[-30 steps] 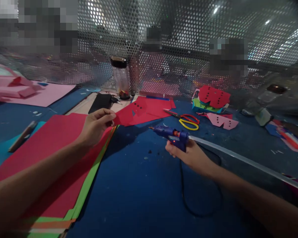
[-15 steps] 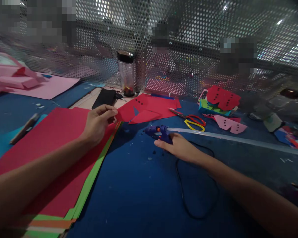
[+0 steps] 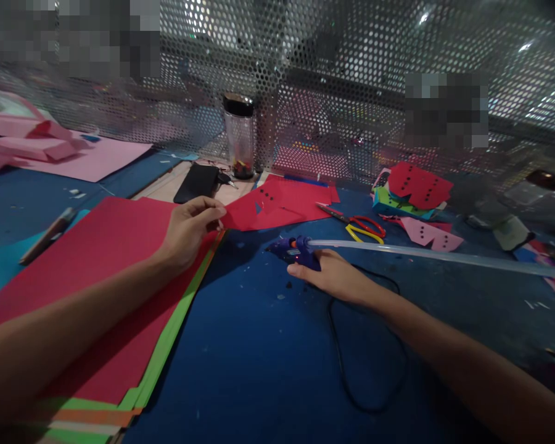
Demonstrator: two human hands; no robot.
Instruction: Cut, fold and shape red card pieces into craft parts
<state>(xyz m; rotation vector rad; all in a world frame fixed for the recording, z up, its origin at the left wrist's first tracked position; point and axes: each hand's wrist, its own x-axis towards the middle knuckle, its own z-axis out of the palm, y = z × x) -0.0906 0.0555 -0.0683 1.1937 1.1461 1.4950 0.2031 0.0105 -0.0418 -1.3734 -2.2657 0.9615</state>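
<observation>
My left hand is closed in a pinch at the left end of a red paper cutout with black dots. Part of that cutout lies over a larger red sheet, so their outlines partly merge. Below my left forearm is a stack of coloured paper, red on top with green and orange edges showing. My right hand grips a blue hot glue gun, its nozzle pointing left, above the blue table. A long clear glue stick sticks out of its back.
Scissors with red and yellow handles lie behind the glue gun. A black cord loops over the table. Dotted paper pieces are piled at the right. A jar and a black phone-like object stand near the perforated metal screen.
The red cutout's flap has shifted, and the blue gap beside it looks smaller. Both hands keep their grips in nearly the same place. The view has shifted slightly.
</observation>
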